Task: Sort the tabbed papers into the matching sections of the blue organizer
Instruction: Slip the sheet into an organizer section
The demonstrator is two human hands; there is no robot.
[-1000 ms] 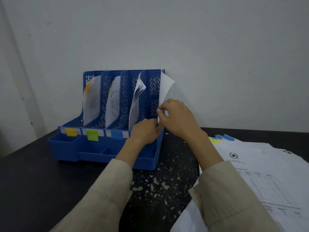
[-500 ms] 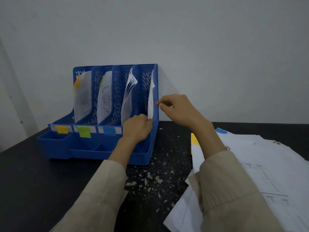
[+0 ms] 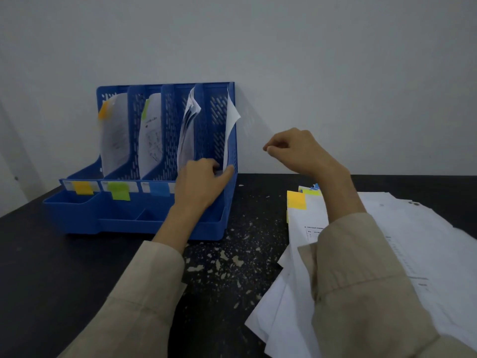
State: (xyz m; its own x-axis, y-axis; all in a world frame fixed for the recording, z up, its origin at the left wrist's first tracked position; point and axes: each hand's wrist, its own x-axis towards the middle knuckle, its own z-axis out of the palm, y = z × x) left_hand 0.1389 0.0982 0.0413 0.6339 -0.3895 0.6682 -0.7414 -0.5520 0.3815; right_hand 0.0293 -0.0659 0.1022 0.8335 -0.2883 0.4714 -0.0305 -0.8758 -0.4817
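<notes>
The blue organizer [image 3: 77, 215] stands against the wall with four upright sections, labelled in front by yellow [image 3: 83, 187], green [image 3: 118, 190] and blue [image 3: 159, 189] tabs. Papers stand in each section. A white sheet [image 3: 230, 125] leans in the rightmost section. My left hand [image 3: 204, 180] rests at that section's front, fingers on the sheet's lower edge. My right hand [image 3: 299, 151] hovers to the right of the organizer, fingers pinched together, holding nothing. A stack of tabbed papers [image 3: 402, 244] lies on the table at right, with a yellow tab [image 3: 296, 200] on top.
The table [image 3: 51, 267] is dark, with pale flecks in the middle. A white wall [image 3: 335, 73] stands right behind the organizer. My beige sleeves cover part of the paper stack.
My right hand has let go of the white sheet and drawn away to the right. The sheet now stands in the rightmost section, with my left hand still at its base.
</notes>
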